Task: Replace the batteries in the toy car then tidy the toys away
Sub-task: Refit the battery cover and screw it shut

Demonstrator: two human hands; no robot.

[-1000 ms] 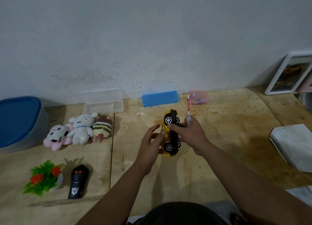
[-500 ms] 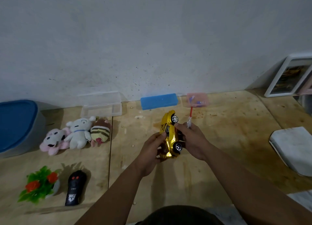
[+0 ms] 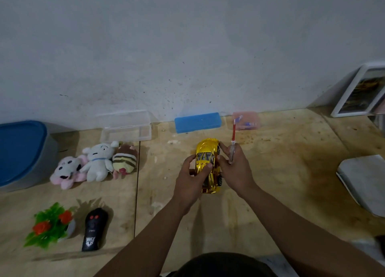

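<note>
The gold toy car (image 3: 208,158) is held above the wooden surface, roof up and nose toward the wall. My left hand (image 3: 190,181) grips its left side, thumb across the roof. My right hand (image 3: 235,170) holds the car's right side and also pinches a screwdriver (image 3: 233,141) with a clear handle and red shaft, pointing up toward the wall. Three plush toys (image 3: 93,164) lie in a row to the left. A black remote control (image 3: 94,226) lies near the front left.
A blue-lidded grey bin (image 3: 23,152) stands at far left. Along the wall sit an open clear box (image 3: 126,129), a blue case (image 3: 198,122) and a small pink box (image 3: 246,120). A plastic plant (image 3: 51,224), a white picture frame (image 3: 360,89) and a pale flat pad (image 3: 362,181) also lie around.
The car has been rolled from its side, underside and wheels showing, to roof up. Both hands stayed on it and the screwdriver stayed in my right hand.
</note>
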